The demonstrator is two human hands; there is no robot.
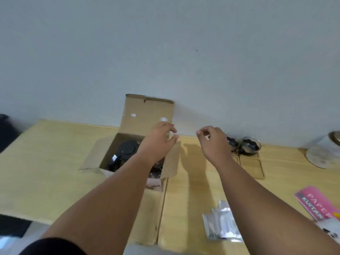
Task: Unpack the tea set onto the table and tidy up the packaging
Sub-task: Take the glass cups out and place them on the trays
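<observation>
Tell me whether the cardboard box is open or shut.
Open. The cardboard box has its lid flap standing up against the wall, and a black-lidded teapot shows inside.

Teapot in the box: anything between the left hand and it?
Nothing visible. The lid flaps are open, the left hand hovers over the cardboard box by its right wall, and the black teapot lies exposed below and left of it.

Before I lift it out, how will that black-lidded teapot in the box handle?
The teapot looks like glass, so it is probably fragile and slippery. It sits snug in the cardboard box, so it may catch on the walls. Its lid looks separate and could slip off if tilted.
</observation>
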